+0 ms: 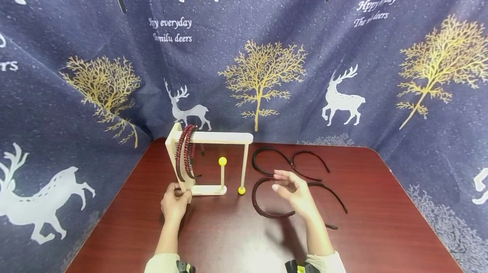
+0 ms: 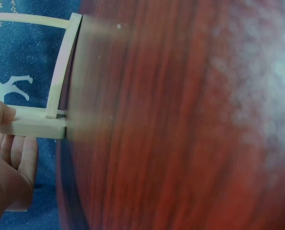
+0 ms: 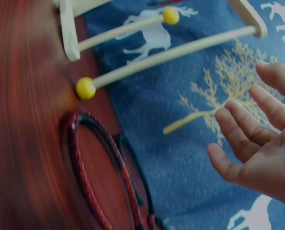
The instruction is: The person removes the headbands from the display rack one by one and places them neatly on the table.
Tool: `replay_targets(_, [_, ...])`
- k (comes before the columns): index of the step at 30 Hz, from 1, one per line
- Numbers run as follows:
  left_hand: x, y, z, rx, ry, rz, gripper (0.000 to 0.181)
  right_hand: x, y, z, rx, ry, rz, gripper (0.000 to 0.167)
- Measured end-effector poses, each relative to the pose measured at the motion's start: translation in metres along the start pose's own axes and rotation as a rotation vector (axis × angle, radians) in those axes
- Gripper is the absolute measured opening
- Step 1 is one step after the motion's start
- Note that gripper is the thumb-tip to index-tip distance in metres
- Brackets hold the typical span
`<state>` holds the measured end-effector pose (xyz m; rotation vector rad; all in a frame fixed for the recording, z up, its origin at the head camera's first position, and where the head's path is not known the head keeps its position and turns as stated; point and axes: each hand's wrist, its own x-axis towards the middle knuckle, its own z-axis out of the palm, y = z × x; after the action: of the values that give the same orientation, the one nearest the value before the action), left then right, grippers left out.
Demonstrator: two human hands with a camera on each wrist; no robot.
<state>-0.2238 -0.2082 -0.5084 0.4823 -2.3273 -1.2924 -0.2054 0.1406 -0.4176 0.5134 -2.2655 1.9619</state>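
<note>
A cream wooden stand (image 1: 221, 138) is on the left part of the table, two dark red headbands (image 1: 188, 150) hanging on its upper bar. My left hand (image 1: 174, 205) grips the stand's lower edge; in the left wrist view the thumb of the left hand (image 2: 13, 163) lies on the pale wood (image 2: 34, 128) with fingers beneath. Held above the table, my right hand (image 1: 295, 192) has relaxed, spread fingers and nothing in them. Below it lies a braided dark red headband (image 1: 256, 201). The right wrist view shows the right hand (image 3: 262, 139) apart from that headband (image 3: 82, 177) and the yellow-tipped rod (image 3: 176, 52).
More dark headbands (image 1: 267, 149) lie behind and right of my right hand, one (image 1: 335, 194) reaching toward the right. A short upright peg with a yellow ball (image 1: 223, 161) rises from the stand's lower bar. A blue patterned cloth (image 1: 289, 95) hangs behind the red-brown table (image 1: 381, 222).
</note>
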Motion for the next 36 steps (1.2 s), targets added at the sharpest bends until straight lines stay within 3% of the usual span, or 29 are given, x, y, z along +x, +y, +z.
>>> replay_targets(3, [0.000, 0.000, 0.000, -0.002, 0.001, -0.003, 0.025, 0.002, -0.013, 0.010, 0.002, -0.026, -0.037, 0.039])
replay_targets(9, [0.001, -0.001, 0.001, -0.006, -0.003, -0.001, 0.025, 0.010, -0.020, 0.026, 0.025, -0.071, -0.094, 0.039])
replay_targets(24, [0.002, -0.001, 0.000, -0.003, -0.006, 0.000, 0.025, 0.025, -0.028, 0.054, 0.124, -0.213, -0.134, 0.040])
replay_targets(36, [0.001, -0.001, 0.001, 0.008, -0.009, -0.006, 0.025, 0.034, -0.037, 0.083, 0.129, -0.268, -0.137, 0.040])
